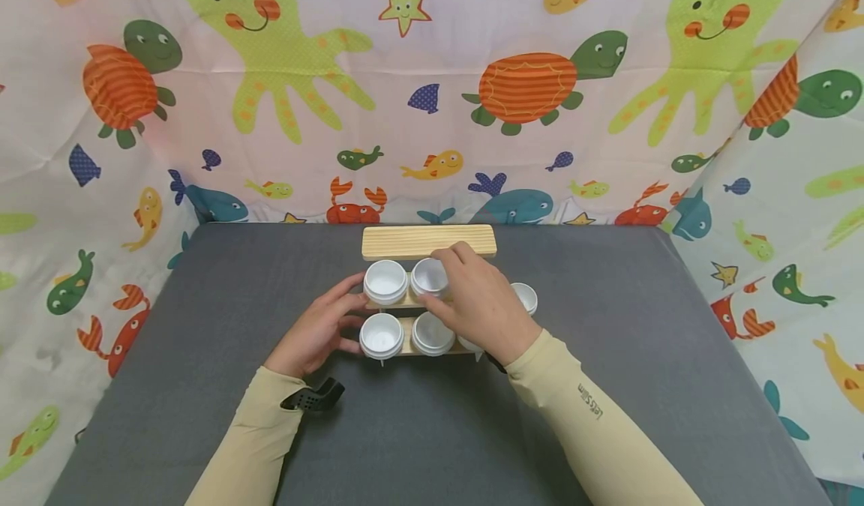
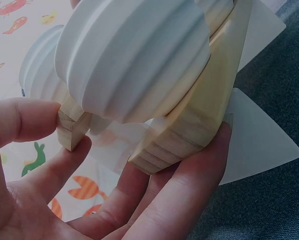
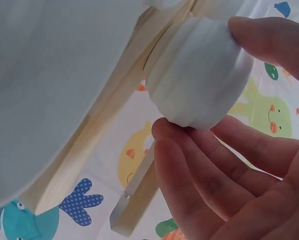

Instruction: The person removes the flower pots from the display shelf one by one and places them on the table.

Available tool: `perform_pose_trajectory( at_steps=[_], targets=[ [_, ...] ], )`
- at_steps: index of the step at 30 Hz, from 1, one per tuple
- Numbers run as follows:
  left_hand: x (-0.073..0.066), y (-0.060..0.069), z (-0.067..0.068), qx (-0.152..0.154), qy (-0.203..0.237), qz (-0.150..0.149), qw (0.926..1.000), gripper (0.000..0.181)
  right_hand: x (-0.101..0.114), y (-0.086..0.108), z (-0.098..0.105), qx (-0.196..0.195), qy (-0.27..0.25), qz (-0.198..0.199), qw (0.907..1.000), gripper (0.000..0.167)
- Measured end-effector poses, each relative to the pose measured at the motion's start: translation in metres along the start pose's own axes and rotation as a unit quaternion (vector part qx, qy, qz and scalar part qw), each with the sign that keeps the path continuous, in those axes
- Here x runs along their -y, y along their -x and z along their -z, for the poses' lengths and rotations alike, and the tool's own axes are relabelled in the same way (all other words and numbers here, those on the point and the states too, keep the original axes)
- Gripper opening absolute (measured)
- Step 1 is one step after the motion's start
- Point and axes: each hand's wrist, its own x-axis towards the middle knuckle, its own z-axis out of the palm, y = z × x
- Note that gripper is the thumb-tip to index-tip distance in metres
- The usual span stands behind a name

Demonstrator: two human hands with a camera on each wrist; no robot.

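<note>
A tiered wooden rack (image 1: 408, 346) with clear supports carries ribbed white cups. My left hand (image 1: 313, 333) holds its left end; in the left wrist view, fingers (image 2: 199, 165) curl under one board (image 2: 184, 137) and others touch the end of another (image 2: 72, 127). My right hand (image 1: 486, 303) pinches a white cup (image 1: 429, 273) on the middle tier, thumb and fingers around its ribbed side (image 3: 199, 75) in the right wrist view. Left of it sits another cup (image 1: 385, 281). In front stand two cups (image 1: 381, 335) (image 1: 433, 333), with a third partly hidden under the right hand.
The bare top board (image 1: 428, 242) of the rack lies toward the back. One more white cup (image 1: 525, 297) shows right of the right hand; its support is hidden. A grey cloth (image 1: 256, 273) covers the table, and a sea-animal curtain (image 1: 432, 139) surrounds it.
</note>
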Motion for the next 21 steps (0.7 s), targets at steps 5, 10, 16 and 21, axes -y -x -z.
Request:
perform_pose_trajectory(
  at_steps=[5,10,16,21],
  targets=[
    [-0.001,0.000,0.000,0.001,0.000,-0.001,1.0000,0.059,0.001,0.002,0.003,0.003,-0.006,-0.006,1.0000,0.060],
    [-0.001,-0.001,0.000,0.002,0.000,-0.002,1.0000,0.059,0.001,0.006,0.009,-0.006,-0.009,-0.010,0.9999,0.058],
    [0.000,-0.002,0.001,0.002,0.001,0.001,1.0000,0.059,-0.002,0.013,0.015,-0.014,-0.007,-0.012,0.9998,0.060],
    [0.000,-0.001,0.000,0.001,-0.002,0.002,1.0000,0.060,-0.011,0.021,0.019,-0.022,-0.003,-0.019,0.9996,0.062]
  ],
)
